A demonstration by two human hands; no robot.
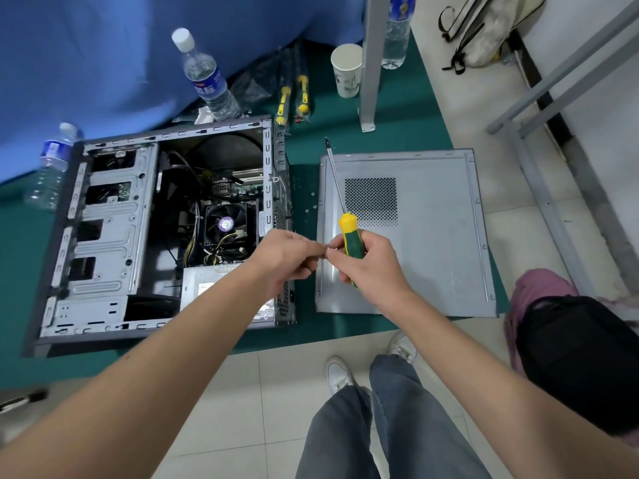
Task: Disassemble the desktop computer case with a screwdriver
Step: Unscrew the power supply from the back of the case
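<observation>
The open grey computer case (pixel 114 233) lies on its side on the green mat, with its fan, cables and drive bays exposed. Its removed side panel (pixel 425 243) lies flat to the right. My right hand (pixel 366 264) grips the green and yellow handle of a screwdriver (pixel 349 233), whose shaft points up and away over the panel. My left hand (pixel 294 257) hovers at the case's right edge, its fingertips meeting my right hand's fingers and pinching something tiny and silver, too small to identify.
Two water bottles (pixel 207 77) (pixel 52 164) stand behind and left of the case. Spare packaged screwdrivers (pixel 294 98), a paper cup (pixel 347 69) and a metal post (pixel 371 63) sit at the back. Small loose screws (pixel 313 202) lie between case and panel. A black bag (pixel 581 357) sits right.
</observation>
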